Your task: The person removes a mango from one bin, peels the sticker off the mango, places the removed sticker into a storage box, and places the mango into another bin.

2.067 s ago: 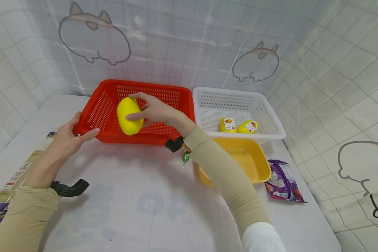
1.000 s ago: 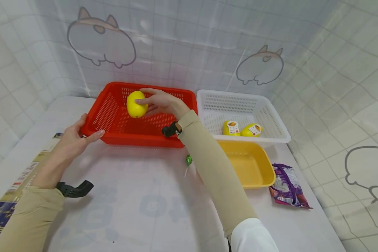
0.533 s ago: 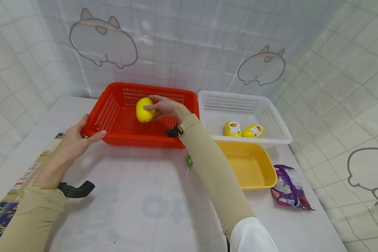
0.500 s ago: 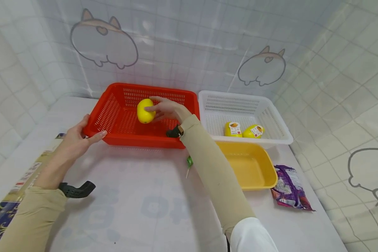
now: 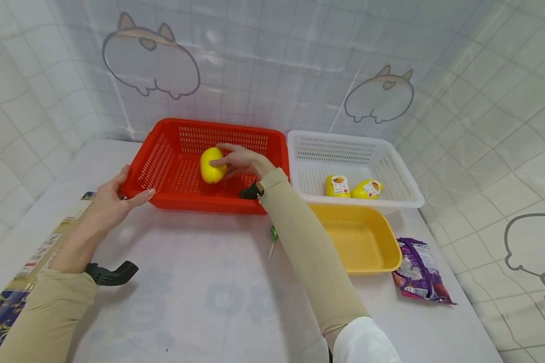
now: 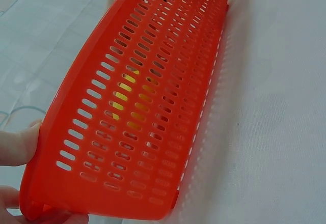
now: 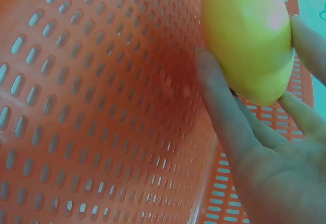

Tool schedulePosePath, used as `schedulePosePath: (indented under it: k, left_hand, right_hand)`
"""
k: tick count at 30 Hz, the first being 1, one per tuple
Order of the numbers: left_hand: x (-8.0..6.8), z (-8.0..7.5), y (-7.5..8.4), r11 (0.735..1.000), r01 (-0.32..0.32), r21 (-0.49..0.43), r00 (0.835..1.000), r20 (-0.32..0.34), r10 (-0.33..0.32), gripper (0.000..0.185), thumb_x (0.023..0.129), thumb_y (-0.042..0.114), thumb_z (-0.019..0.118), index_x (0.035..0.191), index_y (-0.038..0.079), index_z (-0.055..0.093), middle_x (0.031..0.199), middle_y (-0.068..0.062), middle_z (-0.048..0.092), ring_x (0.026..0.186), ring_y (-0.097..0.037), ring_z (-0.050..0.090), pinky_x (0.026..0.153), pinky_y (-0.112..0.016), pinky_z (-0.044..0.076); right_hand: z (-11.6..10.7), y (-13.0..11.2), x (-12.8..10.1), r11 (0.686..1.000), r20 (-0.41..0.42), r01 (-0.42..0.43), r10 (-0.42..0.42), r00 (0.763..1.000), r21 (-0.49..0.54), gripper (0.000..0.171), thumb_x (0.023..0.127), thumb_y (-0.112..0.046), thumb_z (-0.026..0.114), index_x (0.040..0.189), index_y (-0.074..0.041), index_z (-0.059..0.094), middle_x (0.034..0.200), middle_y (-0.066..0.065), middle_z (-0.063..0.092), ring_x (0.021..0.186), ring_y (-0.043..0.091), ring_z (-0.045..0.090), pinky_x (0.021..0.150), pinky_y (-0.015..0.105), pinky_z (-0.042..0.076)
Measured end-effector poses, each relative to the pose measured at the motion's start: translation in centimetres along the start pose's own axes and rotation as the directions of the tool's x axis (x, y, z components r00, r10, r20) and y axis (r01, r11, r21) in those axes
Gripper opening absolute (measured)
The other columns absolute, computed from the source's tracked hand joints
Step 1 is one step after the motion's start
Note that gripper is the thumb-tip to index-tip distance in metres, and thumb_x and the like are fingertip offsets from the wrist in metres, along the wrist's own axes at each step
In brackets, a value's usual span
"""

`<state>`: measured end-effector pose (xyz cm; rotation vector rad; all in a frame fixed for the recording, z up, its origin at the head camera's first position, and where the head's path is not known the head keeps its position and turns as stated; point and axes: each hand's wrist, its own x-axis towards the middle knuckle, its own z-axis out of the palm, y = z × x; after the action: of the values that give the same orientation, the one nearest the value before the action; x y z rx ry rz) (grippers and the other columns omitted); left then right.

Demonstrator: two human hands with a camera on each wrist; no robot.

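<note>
A yellow lemon-shaped fruit sits low inside the red slotted basket, held by my right hand with thumb and fingers round it. The right wrist view shows the same fruit against the basket floor, my fingers cupping it. My left hand grips the basket's near left corner, thumb on the rim; in the left wrist view the fingers clasp the basket wall, through whose slots yellow shows.
A white basket to the right holds two labelled yellow fruits. In front of it stand a yellow tub and a purple snack bag. A green lollipop lies mid-table. A printed package lies at the left edge.
My right hand has carried the yellow fruit from the basket's front rim further in and down toward its floor. The left hand has kept its hold on the corner.
</note>
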<state>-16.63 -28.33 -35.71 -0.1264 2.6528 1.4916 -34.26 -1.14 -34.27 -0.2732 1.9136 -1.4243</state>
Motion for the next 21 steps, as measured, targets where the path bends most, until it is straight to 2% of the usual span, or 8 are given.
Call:
schedulePosePath:
  k: [11,21]
  left_hand:
    - [0.21,0.1,0.13,1.0,-0.01,-0.006,1.0,-0.011,0.01,0.097,0.098,0.046,0.059,0.158,0.015,-0.01,0.166,-0.006,-0.012,0.153,-0.04,0.005,0.118,-0.064,0.021]
    - [-0.03,0.13,0.06,0.999,0.008,0.038,1.0,-0.014,-0.007,0.1,0.096,0.054,0.057,0.157,0.016,-0.012,0.168,-0.012,-0.006,0.149,-0.046,0.013,0.113,-0.067,0.029]
  right_hand:
    - [-0.33,0.27,0.2,0.998,0.028,-0.035,0.037,0.999,-0.051,0.076,0.093,-0.021,0.071,0.157,-0.022,0.031,0.14,0.009,0.044,0.106,0.031,0.062,0.102,0.044,0.053]
    - [-0.04,0.52,0.52,0.99,0.093,-0.031,0.045,0.995,-0.138,0.076,0.091,-0.023,0.073,0.156,-0.023,0.033,0.14,0.006,0.045,0.11,0.03,0.063,0.1,0.042,0.054]
